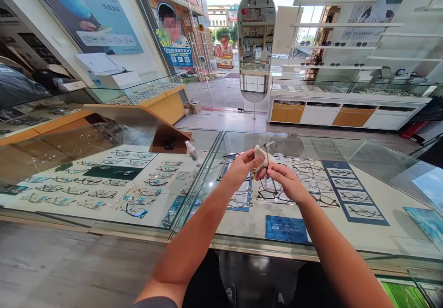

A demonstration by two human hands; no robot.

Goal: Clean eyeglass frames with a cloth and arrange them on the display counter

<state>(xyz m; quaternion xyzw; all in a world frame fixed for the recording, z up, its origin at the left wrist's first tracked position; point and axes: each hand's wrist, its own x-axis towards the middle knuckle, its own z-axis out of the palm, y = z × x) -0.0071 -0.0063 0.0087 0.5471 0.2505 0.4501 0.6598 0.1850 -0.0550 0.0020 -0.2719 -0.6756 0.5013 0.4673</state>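
Note:
Above the glass display case, my left hand (246, 166) pinches a cream cloth (260, 153) against a pair of eyeglasses (266, 149). The cloth wraps around part of the glasses and hides much of the lens area. My right hand (281, 178) is closed on the same glasses from the other side, its thumb and fingers near the cloth. Below both hands, more eyeglass frames (277, 198) lie in rows inside the case.
The glass case (221, 241) spans the front. A small spray bottle (191, 150) stands on its left part, near a brown wooden stand (166, 135). Beneath the glass lie a blue card (286, 228) and a blue panel (356, 192). An oval mirror (256, 45) stands beyond.

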